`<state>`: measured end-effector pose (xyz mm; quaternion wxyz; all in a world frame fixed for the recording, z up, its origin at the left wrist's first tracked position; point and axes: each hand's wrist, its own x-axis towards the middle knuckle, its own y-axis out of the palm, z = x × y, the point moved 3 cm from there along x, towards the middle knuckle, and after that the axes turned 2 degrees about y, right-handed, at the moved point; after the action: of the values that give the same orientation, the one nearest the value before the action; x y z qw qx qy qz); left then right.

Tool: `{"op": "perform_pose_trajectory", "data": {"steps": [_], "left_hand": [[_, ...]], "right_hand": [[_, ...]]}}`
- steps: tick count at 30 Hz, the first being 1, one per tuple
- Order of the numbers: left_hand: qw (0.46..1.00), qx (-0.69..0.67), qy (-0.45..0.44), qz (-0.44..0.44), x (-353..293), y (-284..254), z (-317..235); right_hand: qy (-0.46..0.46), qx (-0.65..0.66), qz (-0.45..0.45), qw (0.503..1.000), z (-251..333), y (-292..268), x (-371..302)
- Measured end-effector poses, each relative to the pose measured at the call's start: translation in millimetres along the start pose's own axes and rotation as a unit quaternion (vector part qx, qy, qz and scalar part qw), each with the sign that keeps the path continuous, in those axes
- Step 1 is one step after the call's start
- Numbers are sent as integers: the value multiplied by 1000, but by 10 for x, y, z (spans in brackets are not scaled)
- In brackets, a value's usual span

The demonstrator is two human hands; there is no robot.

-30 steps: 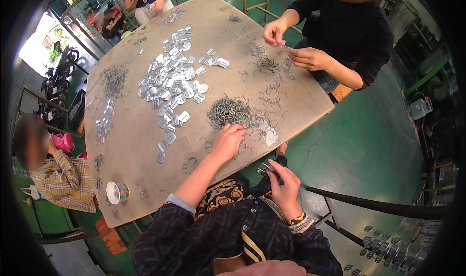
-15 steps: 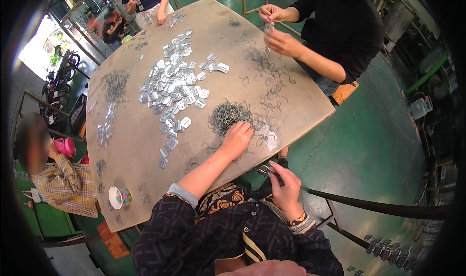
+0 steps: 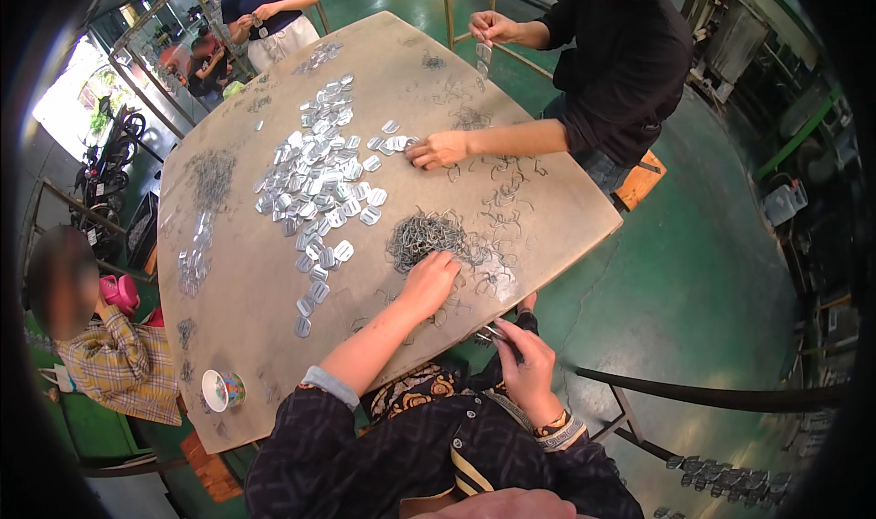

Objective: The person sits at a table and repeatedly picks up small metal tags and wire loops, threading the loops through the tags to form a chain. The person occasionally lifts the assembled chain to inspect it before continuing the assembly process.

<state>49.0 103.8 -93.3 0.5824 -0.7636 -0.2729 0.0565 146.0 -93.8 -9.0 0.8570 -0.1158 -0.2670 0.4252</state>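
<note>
At the near right of the table [image 3: 246, 327], my left hand [image 3: 429, 286] reaches to the edge of a heap of bent wire hooks [image 3: 422, 234]. Its fingers are curled together at the hooks; whatever is between them is hidden. My right hand [image 3: 529, 364] pinches a small shiny metal piece [image 3: 491, 331] between thumb and fingers, just off the table's front edge. Its exact kind is too small to tell. Beyond the heap, many flat silver slotted plates [image 3: 319, 167] lie in a long loose pile, and stray hooks [image 3: 502, 218] are scattered to the right.
Across the right corner a co-worker in black [image 3: 620, 72] reaches over the table. Another person [image 3: 269, 12] stands at the far side; one in plaid [image 3: 119, 364] sits left. A patterned paper cup [image 3: 235, 391] stands near the left corner. A dark rail [image 3: 703, 391] runs at my right.
The co-worker in black has stretched one hand to the silver plates and raised a strip of plates in the other. My hands stay in nearly the same places; the view has shifted slightly.
</note>
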Motion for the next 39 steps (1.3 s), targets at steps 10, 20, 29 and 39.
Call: {"op": "perform_pose_trajectory", "data": {"steps": [10,20,29,39], "left_hand": [[983,48,-86,-156,82,-328,82],[965,-157,-174,-114,8,-672,377],[948,-168,-252,-96,-213,-938,416],[967,-75,-238,-59,-217,-483,468]], "right_hand": [[-1,11,-6,1000,-31,44,9],[-15,8,-4,1000,-1,-2,20],[-8,3,13,1000,-16,11,12],[-11,14,14,1000,0,12,21]]}}
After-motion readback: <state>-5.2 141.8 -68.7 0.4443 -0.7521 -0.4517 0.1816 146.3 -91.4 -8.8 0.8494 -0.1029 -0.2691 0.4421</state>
